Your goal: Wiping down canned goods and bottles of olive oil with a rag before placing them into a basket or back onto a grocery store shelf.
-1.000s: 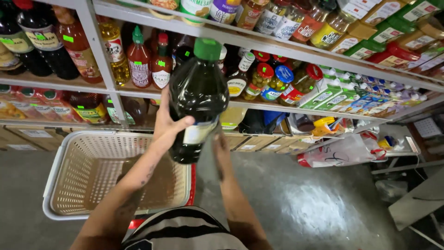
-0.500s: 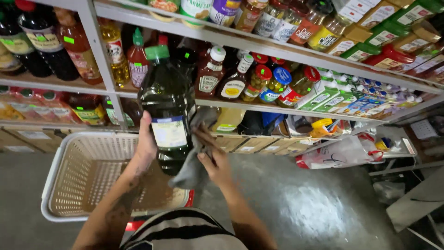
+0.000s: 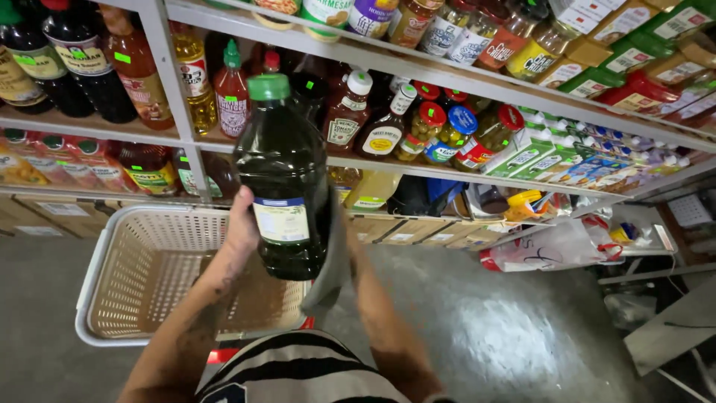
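Concrete floor [image 3: 485,328], grey and faintly glossy, fills the lower right of the frame, and metal shelving [image 3: 418,71] runs across the top from upper left to upper right. We look down past a black-and-white striped shirt [image 3: 298,373] at the bottom centre. On the shelves stand dark bottles [image 3: 82,67] at upper left, red sauce bottles [image 3: 231,97] with green caps beside them, jars [image 3: 447,130] with red and blue lids near centre, and green cartons [image 3: 537,153] toward the right. A white plastic bag [image 3: 552,246] with red handles lies under the lowest shelf at centre right.

A cream plastic basket [image 3: 104,291] with a latticed wall sits at lower left; we see nothing lying in it.

Our left hand [image 3: 242,224] clasps the left side of a large dark bottle [image 3: 287,172] with a green cap, held upright in the middle of the frame above the basket's right edge. Our right hand [image 3: 349,250] is mostly hidden behind the bottle and a grey cloth [image 3: 328,276] pressed against the bottle's right side; we cannot tell how its fingers close.
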